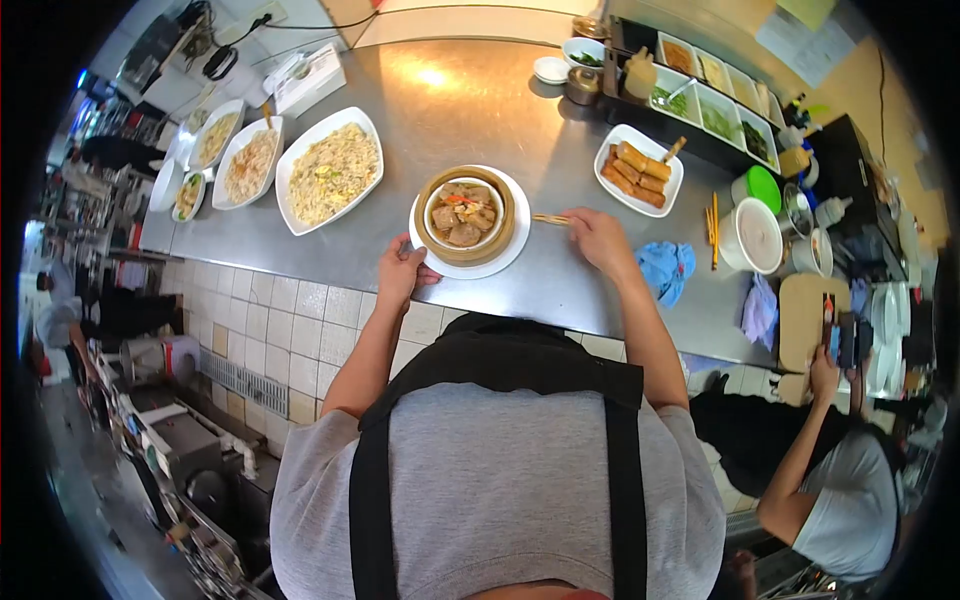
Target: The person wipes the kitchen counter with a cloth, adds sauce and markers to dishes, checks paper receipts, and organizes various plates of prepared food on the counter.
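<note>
The bamboo steamer [436,248] sits on a white plate [475,271] on the counter [560,285], presumably stiff, weighty and spill-prone, best held by the plate's rim, where the left grip [401,267] closes; right grip [599,240] pinches a tan utensil [549,219].

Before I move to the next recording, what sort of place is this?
Most likely a restaurant kitchen: a long grey metal counter bears a large rectangular white dish of fried rice and a round bamboo steamer.
</note>
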`<state>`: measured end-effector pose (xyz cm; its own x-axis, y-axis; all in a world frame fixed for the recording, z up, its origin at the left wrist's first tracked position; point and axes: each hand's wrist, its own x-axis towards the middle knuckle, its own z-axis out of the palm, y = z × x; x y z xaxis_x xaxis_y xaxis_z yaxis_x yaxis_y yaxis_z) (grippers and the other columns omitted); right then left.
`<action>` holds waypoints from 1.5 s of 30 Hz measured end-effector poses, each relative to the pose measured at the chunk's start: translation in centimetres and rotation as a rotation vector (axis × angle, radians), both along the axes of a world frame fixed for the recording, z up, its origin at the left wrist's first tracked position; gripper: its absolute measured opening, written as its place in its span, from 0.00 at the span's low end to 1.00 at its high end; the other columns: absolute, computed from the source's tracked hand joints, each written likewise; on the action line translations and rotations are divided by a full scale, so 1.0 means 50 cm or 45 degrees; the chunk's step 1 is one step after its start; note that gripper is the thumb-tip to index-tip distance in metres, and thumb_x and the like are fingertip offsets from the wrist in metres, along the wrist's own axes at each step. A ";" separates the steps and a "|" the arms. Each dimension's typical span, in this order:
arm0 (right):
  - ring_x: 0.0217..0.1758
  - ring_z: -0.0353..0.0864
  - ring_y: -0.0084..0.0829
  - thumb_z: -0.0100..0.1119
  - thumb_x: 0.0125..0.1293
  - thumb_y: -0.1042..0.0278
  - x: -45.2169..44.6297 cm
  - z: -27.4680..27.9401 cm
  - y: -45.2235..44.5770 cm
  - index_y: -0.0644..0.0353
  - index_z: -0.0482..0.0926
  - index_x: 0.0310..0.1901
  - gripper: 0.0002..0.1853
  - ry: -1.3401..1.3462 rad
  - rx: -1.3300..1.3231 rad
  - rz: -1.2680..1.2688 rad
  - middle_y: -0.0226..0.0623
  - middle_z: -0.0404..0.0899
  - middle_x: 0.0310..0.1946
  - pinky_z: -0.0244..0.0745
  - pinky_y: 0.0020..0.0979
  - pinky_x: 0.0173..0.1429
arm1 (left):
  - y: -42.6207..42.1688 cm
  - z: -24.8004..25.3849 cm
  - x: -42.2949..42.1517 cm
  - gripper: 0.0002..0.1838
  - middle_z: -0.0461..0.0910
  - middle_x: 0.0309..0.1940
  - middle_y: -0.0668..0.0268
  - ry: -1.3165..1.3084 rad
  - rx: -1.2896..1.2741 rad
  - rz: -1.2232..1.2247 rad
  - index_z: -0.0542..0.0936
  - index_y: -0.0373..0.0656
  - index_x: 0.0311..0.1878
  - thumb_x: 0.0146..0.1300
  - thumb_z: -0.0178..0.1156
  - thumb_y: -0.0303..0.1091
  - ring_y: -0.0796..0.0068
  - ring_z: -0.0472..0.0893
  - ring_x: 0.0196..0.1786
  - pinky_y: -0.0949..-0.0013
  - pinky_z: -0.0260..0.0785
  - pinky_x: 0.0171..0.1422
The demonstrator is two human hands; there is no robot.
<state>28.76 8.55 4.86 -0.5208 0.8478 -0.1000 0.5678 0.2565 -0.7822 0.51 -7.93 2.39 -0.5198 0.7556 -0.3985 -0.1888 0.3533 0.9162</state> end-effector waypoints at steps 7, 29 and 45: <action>0.34 0.81 0.42 0.51 0.66 0.58 -0.031 0.014 0.063 0.61 0.76 0.53 0.19 0.013 -0.017 -0.038 0.47 0.82 0.32 0.74 0.37 0.43 | 0.028 -0.018 0.023 0.16 0.79 0.28 0.54 -0.138 -0.014 0.209 0.66 0.34 0.53 0.63 0.53 0.24 0.65 0.83 0.24 0.69 0.80 0.25; 0.44 0.76 0.49 0.55 0.62 0.70 0.300 -0.041 -0.030 0.60 0.75 0.51 0.15 -0.397 0.355 -0.192 0.49 0.75 0.42 0.72 0.41 0.46 | 0.682 -0.094 -0.135 0.21 0.78 0.44 0.47 -0.188 0.244 0.877 0.66 0.35 0.56 0.57 0.50 0.18 0.57 0.83 0.24 0.65 0.79 0.19; 0.40 0.76 0.51 0.55 0.61 0.69 0.288 -0.077 -0.019 0.60 0.77 0.45 0.12 -0.268 0.459 -0.313 0.49 0.76 0.36 0.73 0.42 0.44 | 0.996 -0.114 -0.150 0.15 0.78 0.32 0.65 -0.588 0.390 0.137 0.69 0.45 0.53 0.63 0.50 0.25 0.76 0.76 0.24 0.74 0.67 0.22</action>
<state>43.15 7.59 1.03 -0.3006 0.9433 0.1410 0.7820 0.3284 -0.5297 -6.98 41.87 -3.30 -0.4239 0.8251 -0.3734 -0.6146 0.0407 0.7878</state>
